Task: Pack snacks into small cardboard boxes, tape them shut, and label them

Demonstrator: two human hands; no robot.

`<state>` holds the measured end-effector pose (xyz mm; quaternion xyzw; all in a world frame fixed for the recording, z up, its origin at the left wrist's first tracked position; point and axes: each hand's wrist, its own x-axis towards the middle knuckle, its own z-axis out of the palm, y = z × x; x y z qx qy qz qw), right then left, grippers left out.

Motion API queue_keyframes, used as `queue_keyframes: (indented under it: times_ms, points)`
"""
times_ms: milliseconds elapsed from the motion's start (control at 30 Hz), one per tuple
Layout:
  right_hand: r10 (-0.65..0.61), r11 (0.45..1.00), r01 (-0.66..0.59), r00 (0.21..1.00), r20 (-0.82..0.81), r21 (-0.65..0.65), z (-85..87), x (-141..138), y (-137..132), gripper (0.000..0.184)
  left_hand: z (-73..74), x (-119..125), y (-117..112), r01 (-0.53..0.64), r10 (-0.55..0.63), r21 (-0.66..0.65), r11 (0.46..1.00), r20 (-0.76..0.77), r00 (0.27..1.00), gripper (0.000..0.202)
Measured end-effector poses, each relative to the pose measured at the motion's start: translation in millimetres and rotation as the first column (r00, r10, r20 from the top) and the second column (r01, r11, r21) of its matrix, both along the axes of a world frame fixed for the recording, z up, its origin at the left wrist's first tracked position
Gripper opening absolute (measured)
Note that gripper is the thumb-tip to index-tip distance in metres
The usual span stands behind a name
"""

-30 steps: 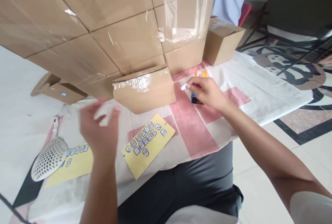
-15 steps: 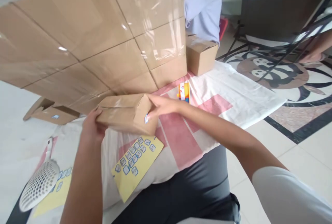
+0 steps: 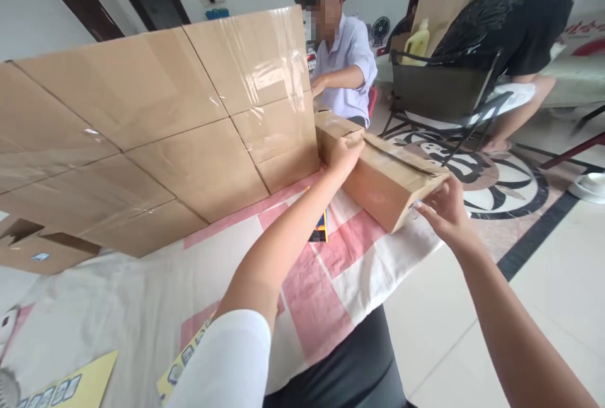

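Note:
A long cardboard box (image 3: 382,184) is held between both my hands at the right side of the cloth-covered table. My left hand (image 3: 346,154) is closed on its far end, with the fingertips over the top edge. My right hand (image 3: 447,211) grips the near end, thumb on the end face and fingers partly hidden behind it. Just beyond my left hand stands another cardboard box (image 3: 326,127), close to or touching the held one. A small yellow and blue item (image 3: 322,230) lies under my left forearm, which partly covers it.
A tall taped cardboard partition (image 3: 189,130) stands along the table's back. An open box (image 3: 51,250) sits at the left. Yellow sheets with stickers (image 3: 80,386) lie in front. Behind the partition sits a person (image 3: 347,67); another is by a dark chair (image 3: 444,89).
My hands have carried the box from the middle of the table to its right side, beside the other box. The view has tilted up, showing more of the room.

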<state>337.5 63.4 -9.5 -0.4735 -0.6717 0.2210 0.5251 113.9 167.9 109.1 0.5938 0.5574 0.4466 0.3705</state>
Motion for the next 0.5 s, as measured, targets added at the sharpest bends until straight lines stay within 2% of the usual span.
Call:
queue_keyframes:
  times_ms: [67,133,167,200,233,267,333,367,400,433,467,500]
  points:
    - [-0.064,0.998,0.062,0.987,0.145,0.017,-12.6,0,22,0.097,2.3,3,-17,-0.023,0.023,-0.033,0.999,-0.03,0.999,0.059]
    - [-0.126,0.991,0.108,0.941,0.313,0.075,-14.1,-11,41,0.089,6.8,-22,-66,0.018,-0.017,0.021,1.0,-0.071,0.997,0.074]
    - [-0.149,0.988,0.119,0.914,0.378,0.102,-11.8,-19,50,0.081,7.9,-44,-98,0.139,-0.122,0.114,0.984,-0.14,0.983,0.068]
    - [-0.167,0.984,0.127,0.891,0.421,0.122,-8.5,-27,58,0.076,7.3,-73,-133,0.223,-0.176,0.203,0.953,-0.227,0.958,0.057]
    - [-0.184,0.981,0.137,0.879,0.441,0.137,-4.8,-36,66,0.074,4.2,-105,-168,0.236,-0.157,0.235,0.943,-0.313,0.937,0.045]
    - [-0.202,0.978,0.152,0.871,0.448,0.146,-1.4,-44,77,0.074,-1.2,-141,-201,0.192,-0.097,0.216,0.957,-0.385,0.918,0.033]
    - [-0.241,0.97,0.19,0.857,0.456,0.154,3.1,-58,106,0.083,-16.1,-221,-254,-0.039,0.134,0.199,0.979,-0.495,0.859,0.009]
    - [-0.245,0.969,0.203,0.838,0.487,0.139,4.0,-65,125,0.094,-23.0,-265,-274,-0.211,0.295,0.215,0.954,-0.53,0.795,0.009]
    - [-0.253,0.968,0.221,0.825,0.506,0.123,4.3,-72,147,0.107,-27.7,-311,-288,-0.38,0.445,0.236,0.894,-0.551,0.706,0.011]
    - [-0.245,0.969,0.222,0.82,0.517,0.107,4.3,-80,169,0.121,-29.4,-359,-298,-0.526,0.578,0.273,0.806,-0.553,0.6,0.015]
    - [-0.242,0.97,0.211,0.83,0.502,0.119,4.1,-89,191,0.131,-27.9,-406,-304,-0.645,0.693,0.318,0.695,-0.535,0.482,0.025]
    - [-0.221,0.975,0.177,0.851,0.477,0.137,4.2,-99,211,0.138,-23.7,-450,-305,-0.708,0.76,0.358,0.609,-0.519,0.392,0.038]
